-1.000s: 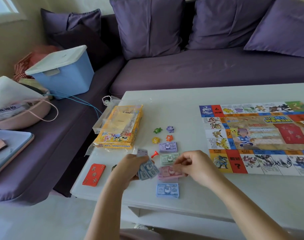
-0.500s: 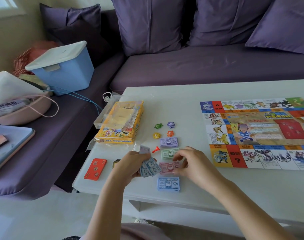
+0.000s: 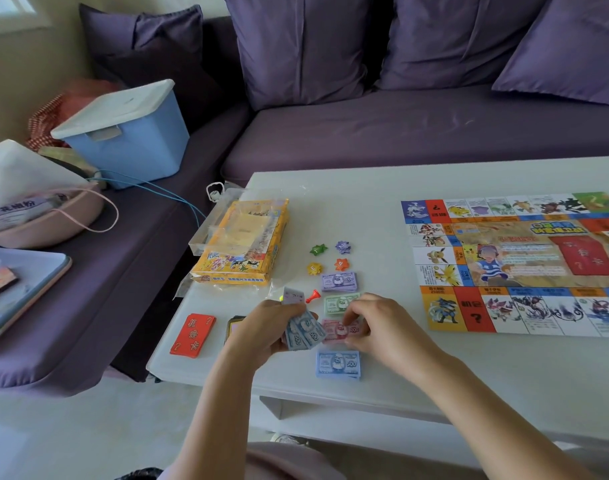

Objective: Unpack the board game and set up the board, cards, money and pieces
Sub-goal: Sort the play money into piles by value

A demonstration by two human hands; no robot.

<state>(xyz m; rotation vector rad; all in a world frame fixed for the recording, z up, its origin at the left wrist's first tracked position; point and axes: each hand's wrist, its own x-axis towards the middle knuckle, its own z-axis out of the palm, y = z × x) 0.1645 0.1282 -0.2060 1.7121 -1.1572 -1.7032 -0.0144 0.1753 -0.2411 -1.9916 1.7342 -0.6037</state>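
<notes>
Sorting the play money, the left hand (image 3: 271, 323) grips a loose fan of blue notes (image 3: 303, 332), fingers curled round them. The right hand (image 3: 375, 323) pinches the right edge of the pink stack (image 3: 334, 330) with bent fingertips. That stack lies on the table (image 3: 434, 368) between the green stack (image 3: 341, 304) and the blue stack (image 3: 338, 364). A purple stack (image 3: 339, 281) heads the column, with four star pieces (image 3: 341, 264) and a red pawn (image 3: 313, 295) just beside it.

The risk, as I judge it, is that the fanned notes slide out and mix into the sorted piles. A careless sweep of the right wrist could also scatter the thin pink stack. It could equally push the blue stack, which lies near the table's front edge, onto the floor.

The board (image 3: 514, 265) lies unfolded well apart to the right; the yellow box (image 3: 242, 251) and red cards (image 3: 193, 335) lie to the left. The tabletop is pale and smooth. A purple sofa (image 3: 400, 133) with cushions wraps round it, carrying a blue lidded bin (image 3: 129, 133).
</notes>
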